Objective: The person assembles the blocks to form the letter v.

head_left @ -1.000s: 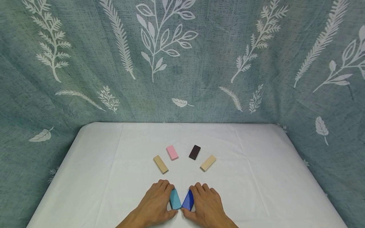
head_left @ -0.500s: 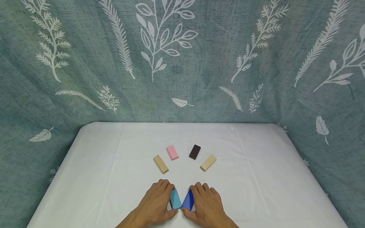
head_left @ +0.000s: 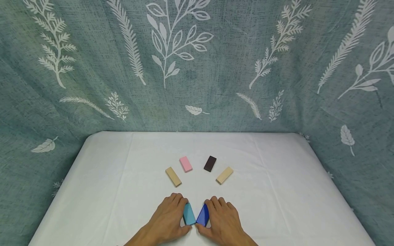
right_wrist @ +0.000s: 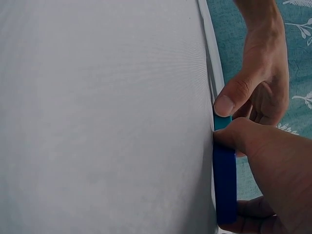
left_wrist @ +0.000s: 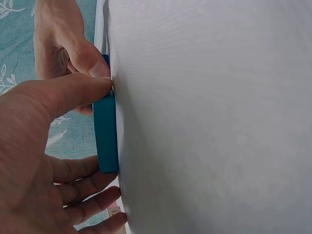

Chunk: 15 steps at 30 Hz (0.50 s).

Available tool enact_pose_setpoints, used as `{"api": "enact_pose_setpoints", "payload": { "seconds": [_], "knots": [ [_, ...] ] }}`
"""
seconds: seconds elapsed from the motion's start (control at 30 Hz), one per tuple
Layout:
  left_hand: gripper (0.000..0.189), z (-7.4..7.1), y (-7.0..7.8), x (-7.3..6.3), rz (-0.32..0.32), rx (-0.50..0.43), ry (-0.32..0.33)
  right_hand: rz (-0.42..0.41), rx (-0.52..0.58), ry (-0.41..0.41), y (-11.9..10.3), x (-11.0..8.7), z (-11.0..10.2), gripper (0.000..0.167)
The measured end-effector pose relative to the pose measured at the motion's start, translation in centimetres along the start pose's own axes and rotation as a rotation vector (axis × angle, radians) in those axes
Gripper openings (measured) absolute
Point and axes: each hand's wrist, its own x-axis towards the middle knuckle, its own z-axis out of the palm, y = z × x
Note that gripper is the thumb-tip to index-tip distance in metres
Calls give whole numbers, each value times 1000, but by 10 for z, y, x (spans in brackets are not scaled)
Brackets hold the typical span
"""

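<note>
Near the front of the white table, my left hand (head_left: 170, 217) grips a light blue block (head_left: 189, 214) by its two ends, thumb at the near end and fingers at the far end. Mirroring it, my right hand (head_left: 222, 218) holds a dark blue block (head_left: 203, 216) the same way. Both blocks lie on the cloth, slanted toward each other, their near corners meeting between my thumbs. In the left wrist view the light blue block (left_wrist: 106, 134) shows its long side between thumb and fingers. The dark blue block (right_wrist: 224, 183) appears likewise in the right wrist view.
Farther back, a pink block (head_left: 186, 164) and a dark brown block (head_left: 210, 164) lie slanted. Closer in are two plain wooden blocks, a left wooden block (head_left: 173, 177) and a right wooden block (head_left: 224, 176). A green leaf-patterned curtain (head_left: 227, 68) surrounds the white tabletop (head_left: 123, 205).
</note>
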Motion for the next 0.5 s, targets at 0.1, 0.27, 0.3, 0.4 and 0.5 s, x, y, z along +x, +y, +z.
{"api": "enact_pose_setpoints", "payload": {
  "seconds": [0.1, 0.27, 0.3, 0.4, 0.5],
  "knots": [
    [65, 0, 0, 0, 1, 1, -2, -4, 1, 12, 0, 0, 0, 71],
    [66, 0, -1, 1, -3, 1, -8, -7, 4, 22, 0, -1, 1, 71],
    [66, 0, -1, 1, -5, 1, -10, -7, 6, 21, 0, -1, 1, 72],
    [66, 0, 0, 1, -8, 1, -14, -5, 8, 18, 1, -1, 1, 72],
    [67, 0, 0, 0, -8, 2, -14, -6, 9, 19, 1, -1, 1, 73]
  ]
}}
